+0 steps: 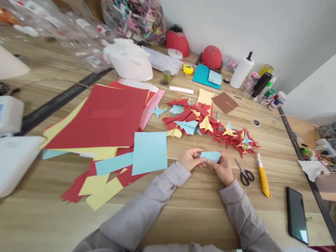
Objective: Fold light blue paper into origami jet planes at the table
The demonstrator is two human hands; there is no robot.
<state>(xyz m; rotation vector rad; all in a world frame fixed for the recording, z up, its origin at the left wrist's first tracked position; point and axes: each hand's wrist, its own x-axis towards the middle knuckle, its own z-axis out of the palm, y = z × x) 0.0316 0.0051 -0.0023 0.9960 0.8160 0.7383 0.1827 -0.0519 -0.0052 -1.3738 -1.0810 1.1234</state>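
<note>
Between my two hands is a small folded piece of light blue paper (211, 156). My left hand (192, 158) pinches its left end, and my right hand (223, 168) grips the right end with the thumb on the near edge. Just beyond lies a heap of folded paper shapes (205, 123) in red, yellow and blue, some like planes and stars. Left of my left hand rests a square light blue sheet (150, 153). Black-handled scissors (244, 173) lie to the right of my right hand, beside a yellow utility knife (263, 177).
A stack of large red sheets (108, 118) and paper offcuts (105, 194) covers the left side. A phone (297, 215) lies at the right. Along the back stand a white roll (242, 73), a yellow tape measure (187, 69), red domed cushions (212, 57) and plastic bottles (84, 39).
</note>
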